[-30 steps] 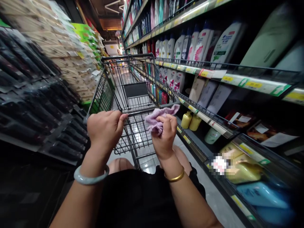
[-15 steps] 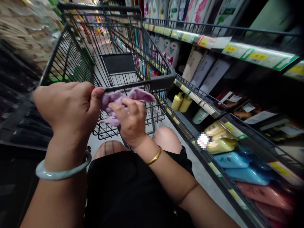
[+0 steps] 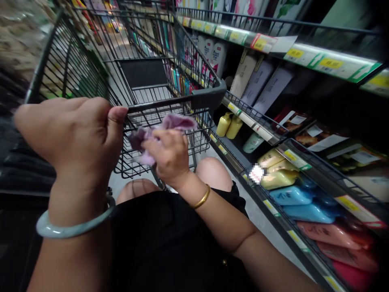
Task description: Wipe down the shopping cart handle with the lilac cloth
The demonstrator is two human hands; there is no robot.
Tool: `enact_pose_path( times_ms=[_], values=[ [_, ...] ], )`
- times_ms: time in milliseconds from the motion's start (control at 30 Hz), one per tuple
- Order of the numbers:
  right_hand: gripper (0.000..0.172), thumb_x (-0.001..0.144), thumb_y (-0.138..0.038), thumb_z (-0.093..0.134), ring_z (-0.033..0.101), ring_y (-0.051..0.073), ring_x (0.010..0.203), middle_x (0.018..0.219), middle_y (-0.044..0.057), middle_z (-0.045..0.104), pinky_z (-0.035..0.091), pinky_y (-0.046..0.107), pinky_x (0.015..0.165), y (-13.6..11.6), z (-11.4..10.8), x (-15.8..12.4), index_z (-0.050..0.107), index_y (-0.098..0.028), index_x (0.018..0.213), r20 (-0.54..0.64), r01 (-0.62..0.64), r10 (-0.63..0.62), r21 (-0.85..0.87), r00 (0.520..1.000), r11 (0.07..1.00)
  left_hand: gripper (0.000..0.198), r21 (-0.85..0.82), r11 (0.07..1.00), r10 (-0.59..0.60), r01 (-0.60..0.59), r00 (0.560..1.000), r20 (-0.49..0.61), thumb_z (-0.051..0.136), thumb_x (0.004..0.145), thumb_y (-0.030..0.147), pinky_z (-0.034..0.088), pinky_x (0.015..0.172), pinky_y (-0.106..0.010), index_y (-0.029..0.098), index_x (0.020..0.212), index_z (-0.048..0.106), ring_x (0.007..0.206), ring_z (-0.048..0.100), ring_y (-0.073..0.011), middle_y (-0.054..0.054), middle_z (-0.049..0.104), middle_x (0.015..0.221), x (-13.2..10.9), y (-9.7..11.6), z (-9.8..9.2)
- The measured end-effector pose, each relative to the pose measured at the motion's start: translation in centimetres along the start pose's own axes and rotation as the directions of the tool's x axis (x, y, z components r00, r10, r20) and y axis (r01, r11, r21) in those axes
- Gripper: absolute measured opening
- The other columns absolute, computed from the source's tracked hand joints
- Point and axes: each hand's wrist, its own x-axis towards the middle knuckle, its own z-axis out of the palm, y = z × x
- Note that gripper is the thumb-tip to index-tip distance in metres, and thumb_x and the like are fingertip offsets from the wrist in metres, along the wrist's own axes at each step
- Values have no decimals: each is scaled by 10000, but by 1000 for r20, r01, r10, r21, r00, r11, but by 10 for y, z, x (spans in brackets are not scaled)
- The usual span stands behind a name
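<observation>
My left hand (image 3: 73, 134) is closed around the handle bar (image 3: 161, 102) of a dark wire shopping cart (image 3: 142, 75). A crumpled purple cloth (image 3: 178, 121) is bunched in my right hand (image 3: 170, 156), just below and in front of the bar. Folds of the cloth stick out past my fingers on both sides. Whether the cloth touches the bar I cannot tell. A pale bangle (image 3: 74, 227) circles my left wrist and a gold one (image 3: 203, 197) my right.
Shelves with price tags (image 3: 322, 61) run along the right, close to the cart. They hold white bottles (image 3: 217, 59), yellow pump bottles (image 3: 234, 126), blue bottles (image 3: 291, 195) and red bottles (image 3: 331, 235). Blurred packaged goods (image 3: 21, 52) stand at the left.
My left hand and the cart's left side have shifted left in view. The purple cloth has come down off the bar with my right hand, which still grips it.
</observation>
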Motion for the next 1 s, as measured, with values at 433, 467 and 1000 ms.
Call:
enact_pose_path(
  times_ms=[433,467,1000],
  values=[
    [208,1045,-378,596,533,238,1158,1278,33,675,469,409,1029,18,0,-7,784,-338,1123,-83,-25,32,84,996,996,503,196,977,91,-89,996,-1,367,1022,622,105,665,-374,233,704,359,665,305,-206,-23,388,676,2,-4,-3],
    [197,1042,-362,604,529,232,1168,1286,20,679,463,400,1034,17,1,-8,781,-353,1127,-64,9,-3,91,998,996,496,194,977,91,-89,996,0,370,1018,618,102,666,-374,234,705,354,662,292,-207,-22,375,673,2,-5,-3],
    [119,998,-309,640,587,224,1028,1138,48,700,485,399,863,46,-6,-2,749,-283,1039,-498,26,44,132,866,991,357,69,997,39,-40,999,8,478,880,518,73,736,-370,274,642,370,647,350,-247,-58,405,632,1,-9,-8]
  ],
)
